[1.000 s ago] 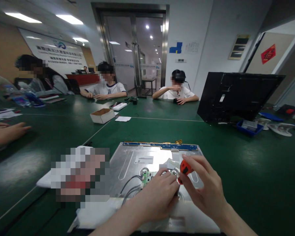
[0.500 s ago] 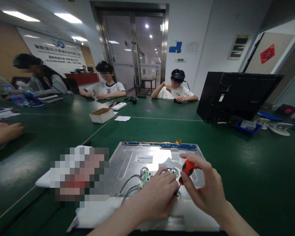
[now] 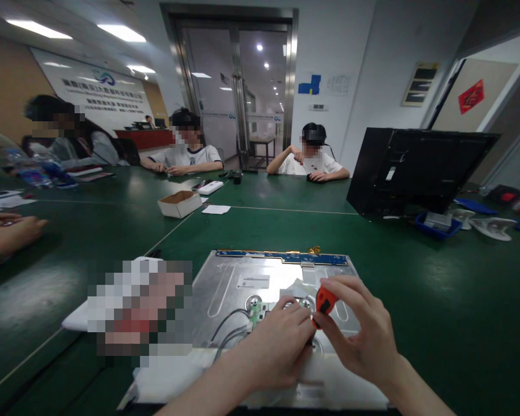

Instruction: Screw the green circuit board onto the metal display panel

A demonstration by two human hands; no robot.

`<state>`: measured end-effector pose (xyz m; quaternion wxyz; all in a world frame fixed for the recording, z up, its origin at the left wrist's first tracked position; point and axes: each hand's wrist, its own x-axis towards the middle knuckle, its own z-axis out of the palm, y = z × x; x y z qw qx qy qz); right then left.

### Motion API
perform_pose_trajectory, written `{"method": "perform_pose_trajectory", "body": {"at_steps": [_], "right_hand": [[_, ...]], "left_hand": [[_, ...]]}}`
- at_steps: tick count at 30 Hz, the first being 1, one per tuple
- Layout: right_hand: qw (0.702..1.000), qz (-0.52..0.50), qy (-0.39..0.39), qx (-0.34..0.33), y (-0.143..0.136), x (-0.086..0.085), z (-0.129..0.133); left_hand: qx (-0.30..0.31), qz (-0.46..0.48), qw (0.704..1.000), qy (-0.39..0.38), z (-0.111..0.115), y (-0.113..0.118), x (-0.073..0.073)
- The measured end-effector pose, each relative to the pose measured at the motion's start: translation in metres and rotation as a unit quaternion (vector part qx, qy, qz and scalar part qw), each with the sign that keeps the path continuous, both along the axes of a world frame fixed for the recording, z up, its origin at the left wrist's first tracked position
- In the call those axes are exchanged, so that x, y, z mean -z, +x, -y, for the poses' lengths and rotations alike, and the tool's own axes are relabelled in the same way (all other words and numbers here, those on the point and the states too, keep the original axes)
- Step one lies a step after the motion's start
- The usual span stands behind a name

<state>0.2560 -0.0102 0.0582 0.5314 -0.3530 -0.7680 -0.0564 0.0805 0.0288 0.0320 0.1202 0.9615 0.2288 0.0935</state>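
Note:
My right hand (image 3: 366, 329) grips the orange-and-black handle of a screwdriver (image 3: 324, 300) between thumb and fingers. The handle stands tilted over a silver display panel (image 3: 229, 271) lying flat on the table. Close beside it, my left hand (image 3: 283, 341) is closed, with its fingers curled down over the panel; whatever they hold is hidden. A small green circuit board (image 3: 256, 312) shows partly from under the left hand, and dark cables (image 3: 225, 325) run from it. The screwdriver's tip is out of sight behind the left hand.
A pixelated pack (image 3: 143, 306) lies left of the panel. Beyond are an open cardboard box (image 3: 179, 203) and white paper (image 3: 215, 209). A black monitor (image 3: 416, 167) and a blue tray (image 3: 437, 224) stand at right. Another person's hands (image 3: 13, 234) rest at left; others sit opposite.
My right hand has turned the screwdriver's handle, its fingers shifting slightly around it. The left hand stays in place. At left, the other person's hands have moved slightly to the right.

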Motion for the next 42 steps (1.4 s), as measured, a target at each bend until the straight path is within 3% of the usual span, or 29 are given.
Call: {"method": "perform_pose_trajectory", "body": {"at_steps": [9,19,26,34,42], "right_hand": [[1.000,0.017,-0.008,-0.022,0.0019,-0.0033,0.0031],[0.999,0.012,0.025,0.030,0.0017,-0.0020,0.0009],[1.000,0.021,0.000,-0.021,0.0034,-0.0041,0.0036],[0.999,-0.038,-0.014,-0.018,0.0010,0.0042,0.0017],[1.000,0.005,-0.002,-0.009,0.0014,-0.0010,0.0018]], "left_hand": [[-0.001,-0.004,1.000,0.008,0.0002,0.0008,-0.0001],[-0.001,0.004,1.000,0.009,0.0013,0.0004,0.0017],[0.005,0.018,1.000,0.015,0.0012,-0.0003,0.0028],[0.006,0.001,1.000,0.010,0.0003,0.0001,0.0014],[-0.005,0.006,1.000,0.006,0.0010,0.0015,0.0034]]}}
